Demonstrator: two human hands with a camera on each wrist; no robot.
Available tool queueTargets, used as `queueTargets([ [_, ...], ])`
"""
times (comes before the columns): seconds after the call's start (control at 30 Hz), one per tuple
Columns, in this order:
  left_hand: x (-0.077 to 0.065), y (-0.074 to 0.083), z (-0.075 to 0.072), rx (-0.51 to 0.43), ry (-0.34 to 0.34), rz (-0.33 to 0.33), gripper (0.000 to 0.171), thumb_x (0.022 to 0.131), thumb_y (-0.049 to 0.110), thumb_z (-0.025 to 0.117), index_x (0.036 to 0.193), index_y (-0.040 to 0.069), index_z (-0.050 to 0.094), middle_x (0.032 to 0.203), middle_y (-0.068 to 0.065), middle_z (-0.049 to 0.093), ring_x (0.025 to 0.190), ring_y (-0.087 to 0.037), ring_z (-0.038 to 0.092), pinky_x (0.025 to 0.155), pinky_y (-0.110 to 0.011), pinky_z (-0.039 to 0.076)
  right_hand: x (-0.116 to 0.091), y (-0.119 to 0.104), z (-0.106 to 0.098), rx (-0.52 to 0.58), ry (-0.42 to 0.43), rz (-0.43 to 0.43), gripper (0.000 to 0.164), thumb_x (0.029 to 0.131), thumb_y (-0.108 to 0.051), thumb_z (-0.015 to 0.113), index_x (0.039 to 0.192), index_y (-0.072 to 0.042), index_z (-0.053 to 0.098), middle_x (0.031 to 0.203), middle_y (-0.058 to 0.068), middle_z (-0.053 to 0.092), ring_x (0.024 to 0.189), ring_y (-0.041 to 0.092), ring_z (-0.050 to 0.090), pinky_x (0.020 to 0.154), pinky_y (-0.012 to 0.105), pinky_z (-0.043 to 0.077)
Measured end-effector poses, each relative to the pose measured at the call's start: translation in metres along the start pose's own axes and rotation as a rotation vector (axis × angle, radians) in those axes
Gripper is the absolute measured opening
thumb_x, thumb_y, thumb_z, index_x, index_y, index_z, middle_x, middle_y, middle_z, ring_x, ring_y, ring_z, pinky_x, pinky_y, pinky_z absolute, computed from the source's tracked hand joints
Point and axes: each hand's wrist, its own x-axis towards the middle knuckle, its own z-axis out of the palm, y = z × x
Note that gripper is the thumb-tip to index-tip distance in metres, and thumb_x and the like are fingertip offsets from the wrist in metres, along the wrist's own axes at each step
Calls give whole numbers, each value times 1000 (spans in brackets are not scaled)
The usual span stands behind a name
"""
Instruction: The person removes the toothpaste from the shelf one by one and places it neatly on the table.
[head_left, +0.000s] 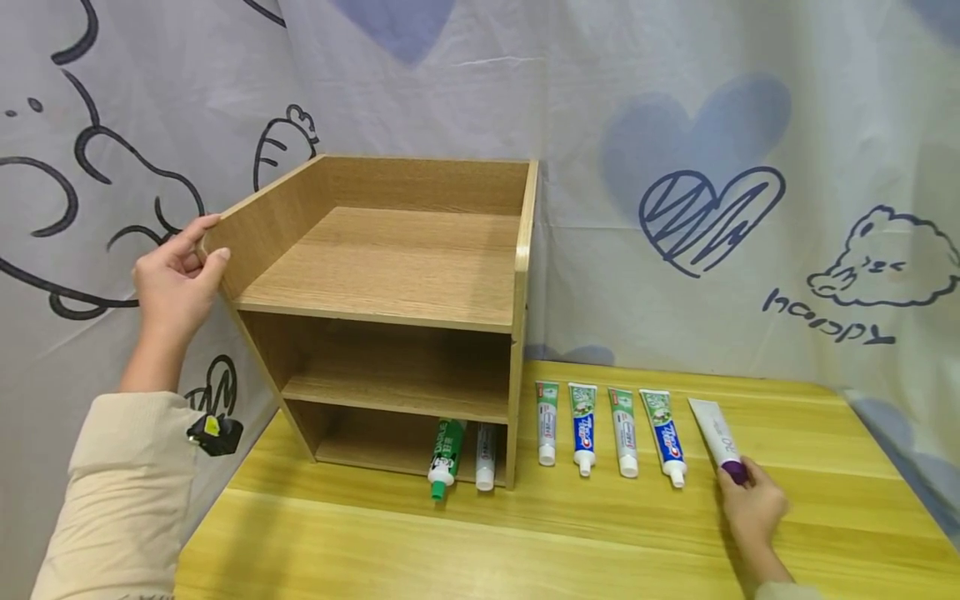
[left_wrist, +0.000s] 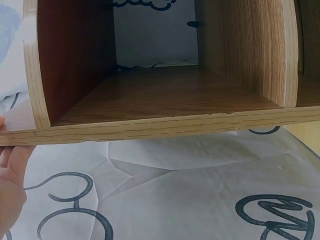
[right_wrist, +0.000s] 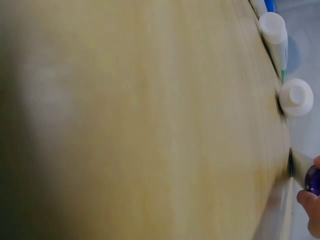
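Note:
My left hand point(head_left: 176, 275) grips the top front corner of the left side panel of a wooden shelf unit point(head_left: 375, 312), thumb in front and fingers behind. In the left wrist view, part of that hand point(left_wrist: 12, 180) shows at the board's edge. My right hand point(head_left: 753, 504) pinches the purple cap of a white toothpaste tube point(head_left: 716, 429) at the right end of a row. In the right wrist view, the thumb and a fingertip sit on either side of the purple cap point(right_wrist: 313, 180).
Several toothpaste tubes point(head_left: 625, 429) lie side by side right of the shelf unit, caps toward me. On its bottom shelf lie a green toothpaste tube point(head_left: 447, 450) and a white tube point(head_left: 486, 454). A patterned cloth point(head_left: 675, 125) hangs behind the wooden table point(head_left: 450, 550).

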Motion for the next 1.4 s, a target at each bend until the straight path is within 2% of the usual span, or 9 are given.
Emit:
queueTargets([
  [0.1, 0, 0, 0, 17, -1, 9, 34, 81, 2, 60, 113, 10, 68, 56, 30, 52, 55, 17, 52, 51, 0, 40, 0, -2, 0, -81, -63, 13, 44, 79, -2, 63, 120, 12, 54, 114, 35, 53, 99, 41, 62, 81, 22, 53],
  [0.2, 0, -1, 1, 21, 0, 17, 34, 81, 2, 60, 113, 10, 68, 57, 32, 52, 55, 17, 51, 50, 0, 40, 0, -2, 1, -116, -128, 43, 47, 80, -4, 62, 123, 10, 51, 120, 35, 48, 113, 51, 47, 97, 53, 39],
  [0.73, 1, -3, -1, -17, -18, -25, 36, 81, -2, 56, 116, 2, 64, 61, 33, 55, 59, 17, 54, 55, 0, 43, 2, -8, 2, -190, -208, 8, 48, 80, -4, 60, 124, 12, 49, 118, 36, 50, 109, 52, 49, 95, 56, 40],
  [0.83, 2, -3, 0, -12, -17, -24, 36, 81, -2, 56, 116, 2, 64, 63, 34, 55, 59, 17, 54, 55, 0, 43, 1, -14, -1, -182, -168, -24, 46, 80, -4, 60, 121, 14, 50, 112, 36, 54, 101, 50, 55, 86, 54, 47],
  [0.9, 2, -3, 0, -9, -17, -24, 36, 81, -2, 56, 116, 3, 65, 63, 34, 55, 59, 18, 54, 54, 0, 43, 0, -20, -3, -166, -122, -56, 43, 79, -2, 60, 118, 15, 53, 107, 36, 57, 95, 47, 59, 73, 35, 54],
  [1.0, 3, -1, 0, -8, -11, -18, 36, 81, -2, 56, 115, 3, 65, 61, 34, 55, 58, 17, 54, 54, 0, 42, -3, -31, -3, -90, -64, -86, 40, 79, 0, 60, 115, 16, 55, 103, 35, 59, 71, 13, 67, 57, 6, 45],
  [1.07, 2, 0, 0, -12, -10, -16, 36, 80, -2, 56, 115, 3, 65, 58, 32, 53, 56, 16, 52, 53, 0, 41, -6, -39, -2, -14, -26, -110, 35, 79, 3, 59, 111, 17, 58, 100, 35, 60, 61, -12, 55, 51, -5, 32],
  [1.17, 2, 1, 0, -16, -7, -16, 36, 80, -2, 56, 114, 3, 65, 53, 29, 50, 52, 15, 50, 52, 0, 40, -12, -50, 0, 97, 16, -135, 30, 79, 5, 59, 107, 17, 60, 96, 37, 61, 57, -30, 35, 52, -6, 34],
  [1.4, 1, 0, 0, 7, -11, -30, 36, 81, -1, 57, 116, 4, 65, 58, 33, 53, 56, 17, 53, 52, 0, 41, -28, -67, 2, 142, 63, -178, 27, 78, 4, 63, 103, 14, 63, 94, 36, 62, 58, -31, 35, 54, -6, 35],
])
